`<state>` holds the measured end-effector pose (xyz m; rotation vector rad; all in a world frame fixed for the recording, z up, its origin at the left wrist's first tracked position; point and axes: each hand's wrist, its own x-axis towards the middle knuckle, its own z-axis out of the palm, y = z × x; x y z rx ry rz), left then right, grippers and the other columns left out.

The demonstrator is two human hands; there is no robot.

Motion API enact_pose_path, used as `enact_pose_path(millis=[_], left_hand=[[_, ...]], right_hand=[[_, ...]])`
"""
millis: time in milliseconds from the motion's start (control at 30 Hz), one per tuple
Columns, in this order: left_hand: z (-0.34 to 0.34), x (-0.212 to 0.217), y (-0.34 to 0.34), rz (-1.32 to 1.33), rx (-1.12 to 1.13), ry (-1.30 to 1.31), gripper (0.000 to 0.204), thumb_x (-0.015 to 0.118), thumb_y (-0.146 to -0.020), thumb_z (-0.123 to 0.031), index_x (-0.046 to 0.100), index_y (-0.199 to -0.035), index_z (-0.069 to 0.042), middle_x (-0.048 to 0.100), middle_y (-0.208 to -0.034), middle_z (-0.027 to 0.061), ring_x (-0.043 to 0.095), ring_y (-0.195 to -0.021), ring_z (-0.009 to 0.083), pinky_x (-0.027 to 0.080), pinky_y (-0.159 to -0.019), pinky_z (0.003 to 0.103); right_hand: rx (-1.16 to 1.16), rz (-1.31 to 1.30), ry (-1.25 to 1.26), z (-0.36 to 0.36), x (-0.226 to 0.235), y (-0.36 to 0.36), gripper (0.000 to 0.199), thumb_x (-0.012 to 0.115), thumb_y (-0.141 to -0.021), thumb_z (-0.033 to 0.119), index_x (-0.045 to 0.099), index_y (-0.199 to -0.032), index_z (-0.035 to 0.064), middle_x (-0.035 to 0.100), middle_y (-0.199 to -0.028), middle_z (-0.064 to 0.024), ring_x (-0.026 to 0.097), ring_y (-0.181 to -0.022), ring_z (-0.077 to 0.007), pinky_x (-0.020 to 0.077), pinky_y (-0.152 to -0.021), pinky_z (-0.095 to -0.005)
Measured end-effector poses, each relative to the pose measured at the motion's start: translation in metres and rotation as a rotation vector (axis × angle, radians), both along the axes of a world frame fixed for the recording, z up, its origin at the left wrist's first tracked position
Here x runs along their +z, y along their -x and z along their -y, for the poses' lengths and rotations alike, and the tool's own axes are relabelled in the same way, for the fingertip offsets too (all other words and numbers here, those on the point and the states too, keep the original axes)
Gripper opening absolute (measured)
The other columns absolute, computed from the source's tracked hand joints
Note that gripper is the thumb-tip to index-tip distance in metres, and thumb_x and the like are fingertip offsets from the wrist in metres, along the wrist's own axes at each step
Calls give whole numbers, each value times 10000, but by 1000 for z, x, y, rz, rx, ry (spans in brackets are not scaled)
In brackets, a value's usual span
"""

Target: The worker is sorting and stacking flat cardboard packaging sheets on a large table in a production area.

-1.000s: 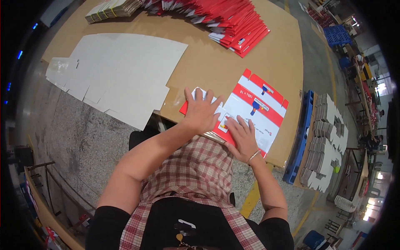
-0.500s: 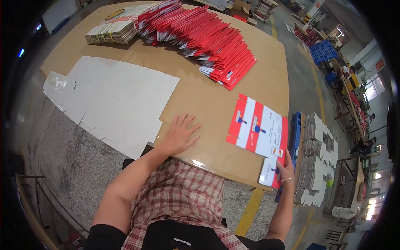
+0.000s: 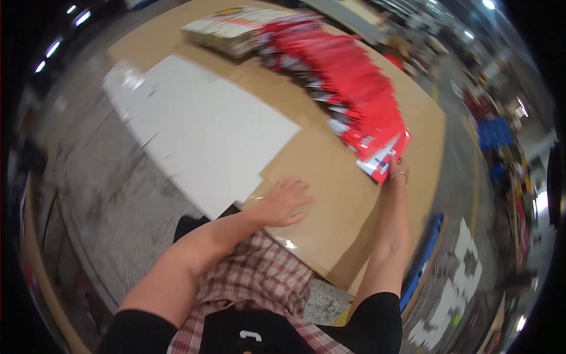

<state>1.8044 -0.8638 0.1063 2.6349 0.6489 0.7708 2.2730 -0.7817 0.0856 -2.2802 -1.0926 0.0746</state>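
My left hand (image 3: 284, 202) lies flat with spread fingers on the brown table (image 3: 330, 194), near its front edge. My right arm reaches far forward, and my right hand (image 3: 396, 171) grips the near end of a red and white flat carton (image 3: 382, 160) at the bottom of the long fanned row of red cartons (image 3: 348, 88). A bracelet sits on that wrist. The picture is blurred by motion.
A large white cut cardboard sheet (image 3: 200, 130) overhangs the table's left side. A stack of pale flat cartons (image 3: 230, 29) lies at the far end. A blue pallet (image 3: 427, 253) with white cartons (image 3: 466, 265) stands on the floor to the right.
The red and white carton that lay before me is gone from the near edge. My right hand has swung from the table's right edge up to the end of the fanned row. The view turned.
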Motion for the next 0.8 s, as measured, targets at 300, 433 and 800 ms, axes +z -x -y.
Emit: enact_pose_path(millis=[300, 433, 800], left_hand=[[47, 34, -10, 28, 58, 51, 453, 640, -812, -385, 608, -1184, -128, 482, -1274, 183, 416, -1214, 392, 282, -1052, 570], [50, 17, -23, 310, 64, 159, 528, 617, -828, -348, 524, -1281, -93, 432, -1323, 216, 375, -1261, 408, 267, -1075, 561], [60, 81, 32, 866, -88, 326, 478, 573, -877, -148, 474, -1322, -6, 428, -1328, 197, 399, -1263, 405, 323, -1080, 484]], right_hand=[[84, 448, 295, 126, 30, 200, 655, 466, -956, 416, 275, -1509, 121, 308, -1532, -187, 357, -1357, -375, 323, -1062, -490], [526, 621, 374, 191, 33, 318, 657, 311, -988, 475, 292, -1500, 64, 255, -1545, -221, 259, -1423, -360, 166, -1131, -542], [585, 574, 372, 195, 51, 339, 655, 321, -985, 449, 300, -1489, 30, 252, -1539, -238, 260, -1414, -388, 179, -1133, -537]])
